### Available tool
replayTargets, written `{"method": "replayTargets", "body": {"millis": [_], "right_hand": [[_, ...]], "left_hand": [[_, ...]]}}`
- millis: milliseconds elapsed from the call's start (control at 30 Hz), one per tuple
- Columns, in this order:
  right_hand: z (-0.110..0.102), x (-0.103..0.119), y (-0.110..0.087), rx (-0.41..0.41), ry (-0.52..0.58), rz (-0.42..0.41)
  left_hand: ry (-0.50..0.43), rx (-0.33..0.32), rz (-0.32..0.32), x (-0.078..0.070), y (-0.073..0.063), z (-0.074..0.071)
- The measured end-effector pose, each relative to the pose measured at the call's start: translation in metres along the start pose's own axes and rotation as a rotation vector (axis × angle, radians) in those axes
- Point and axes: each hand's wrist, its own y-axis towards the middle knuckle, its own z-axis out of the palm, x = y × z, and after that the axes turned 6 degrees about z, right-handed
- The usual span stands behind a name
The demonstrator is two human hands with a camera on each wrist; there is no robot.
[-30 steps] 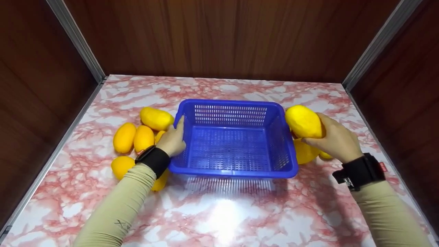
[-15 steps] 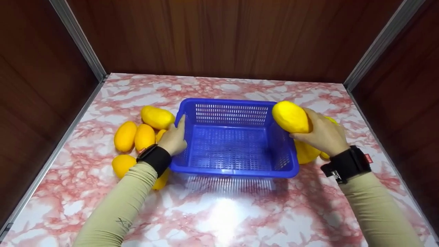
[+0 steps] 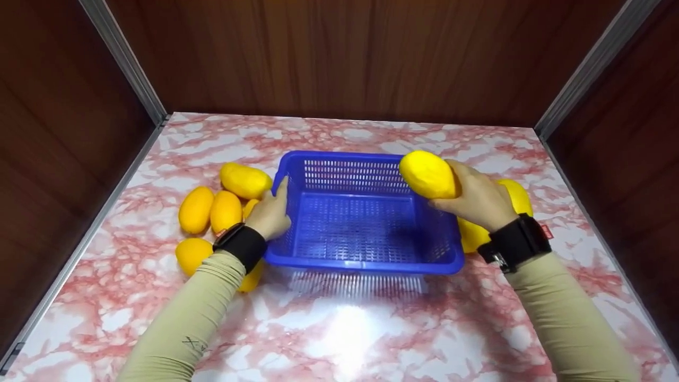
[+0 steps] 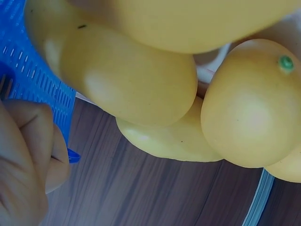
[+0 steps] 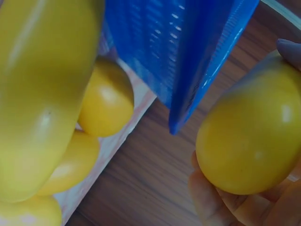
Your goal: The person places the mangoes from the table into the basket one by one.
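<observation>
A blue plastic basket (image 3: 360, 265) with slotted walls stands mid-table. My left hand (image 3: 268, 216) grips its left rim, the thumb lying along the inside wall; in the left wrist view the curled fingers (image 4: 35, 136) show beside the blue mesh. My right hand (image 3: 480, 196) holds a yellow mango (image 3: 427, 174) above the basket's right back corner. In the right wrist view this mango (image 5: 249, 132) sits between thumb and fingers, apart from the basket wall (image 5: 183, 70).
Several mangoes (image 3: 195, 209) cluster left of the basket, partly hidden by the left forearm. More mangoes (image 3: 515, 196) lie on the right, behind the right hand. Dark wood panels (image 3: 339, 58) with metal corner strips enclose the marbled table (image 3: 297, 339).
My right hand has carried the mango leftward and slightly back, from beside the basket to over its right rim. My left hand keeps its hold on the left rim.
</observation>
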Motion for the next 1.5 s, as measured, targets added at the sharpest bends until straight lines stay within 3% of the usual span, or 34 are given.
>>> {"method": "replayTargets", "body": {"millis": [600,1167,1500], "right_hand": [[0.009,0.045,0.018,-0.043,0.041,-0.076],[0.031,0.059,0.031,-0.036,0.021,-0.113],[0.048,0.058,0.035,0.009,0.019,-0.117]], "left_hand": [[-0.008,-0.009,-0.014,0.001,-0.001,0.001],[-0.006,-0.019,-0.001,0.001,-0.001,0.002],[-0.003,-0.018,-0.012,0.001,0.0,0.001]]}}
